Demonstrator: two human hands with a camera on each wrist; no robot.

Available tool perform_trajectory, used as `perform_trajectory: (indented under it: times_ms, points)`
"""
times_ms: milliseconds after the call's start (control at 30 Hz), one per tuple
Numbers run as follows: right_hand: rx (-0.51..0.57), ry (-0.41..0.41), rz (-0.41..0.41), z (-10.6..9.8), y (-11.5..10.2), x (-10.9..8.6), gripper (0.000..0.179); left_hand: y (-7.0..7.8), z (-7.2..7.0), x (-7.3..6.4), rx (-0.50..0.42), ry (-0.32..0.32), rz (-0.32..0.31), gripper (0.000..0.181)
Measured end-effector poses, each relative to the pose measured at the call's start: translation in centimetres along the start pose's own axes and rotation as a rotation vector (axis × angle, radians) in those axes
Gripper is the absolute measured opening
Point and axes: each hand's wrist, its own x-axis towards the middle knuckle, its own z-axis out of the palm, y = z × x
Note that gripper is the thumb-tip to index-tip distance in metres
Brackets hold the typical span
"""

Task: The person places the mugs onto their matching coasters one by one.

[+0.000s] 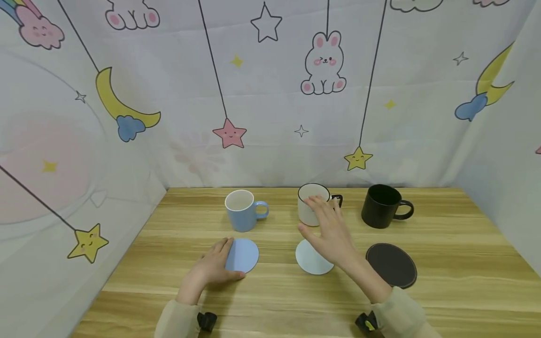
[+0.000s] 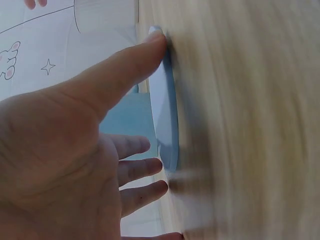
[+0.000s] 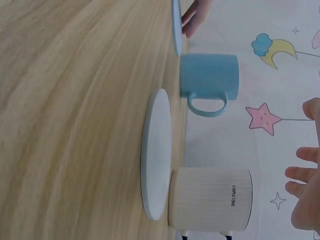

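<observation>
A light blue coaster (image 1: 245, 256) lies on the table, and my left hand (image 1: 213, 264) holds it by its edge. In the left wrist view, the thumb (image 2: 142, 52) is at one end of the coaster's rim and fingertips are at the other. My right hand (image 1: 331, 234) is raised with its fingers spread, over the white coaster (image 1: 310, 263) and in front of the white ribbed mug (image 1: 306, 211). Nothing is in its grasp. The right wrist view shows this mug (image 3: 207, 200) beyond the white coaster (image 3: 157, 155), with its dark handle partly cut off.
A blue mug (image 1: 242, 213) stands behind the blue coaster. To the right are a black mug (image 1: 376, 209) and a dark round coaster (image 1: 390, 265). A printed cloth (image 1: 270, 98) hangs behind the wooden table (image 1: 270, 300) and along its sides.
</observation>
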Motion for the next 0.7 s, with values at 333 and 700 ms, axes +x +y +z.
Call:
perform_trajectory:
  times_ms: [333, 700]
  points:
    - [0.038, 0.011, -0.059, 1.9, 0.0, 0.7, 0.058, -0.7, -0.2, -0.1, -0.006, 0.0, -0.004, 0.103]
    - [0.053, -0.007, -0.071, 3.2, -0.5, 1.9, 0.057, -0.8, -0.4, -0.2, -0.014, -0.003, 0.005, 0.101]
